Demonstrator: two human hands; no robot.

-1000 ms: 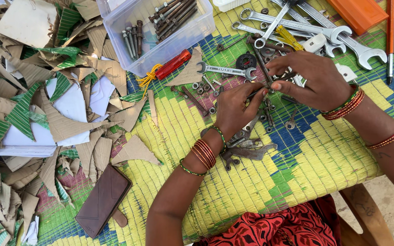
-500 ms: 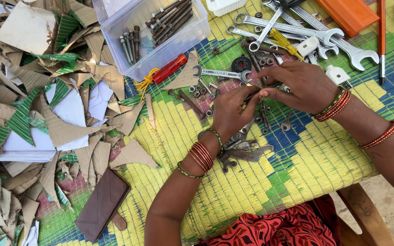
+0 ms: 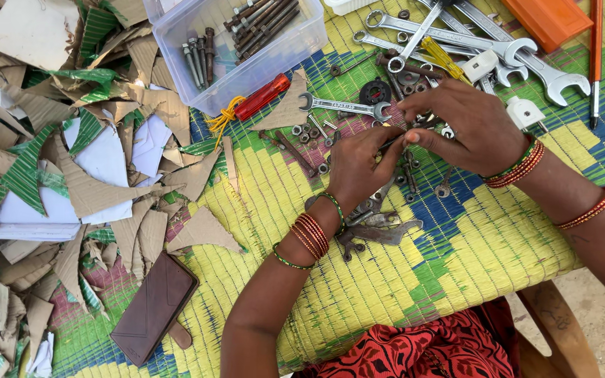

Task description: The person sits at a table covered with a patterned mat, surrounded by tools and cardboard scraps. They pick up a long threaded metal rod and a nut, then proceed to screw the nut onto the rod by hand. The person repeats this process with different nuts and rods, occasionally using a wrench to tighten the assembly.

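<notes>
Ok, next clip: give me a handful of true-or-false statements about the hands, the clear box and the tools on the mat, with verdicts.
1. Both hands work together over the scattered nuts and bolts on the woven mat. True: the left hand and the right hand meet over a small metal part.
2. The clear plastic box is empty. False: it holds long bolts.
3. A brown wallet lies on the mat, apart from both hands. True.
4. The red-handled screwdriver is in the right hand's grip. False: it lies beside the clear box, untouched.
5. The spanners lie under the torn cardboard. False: they lie uncovered beyond the right hand.
</notes>
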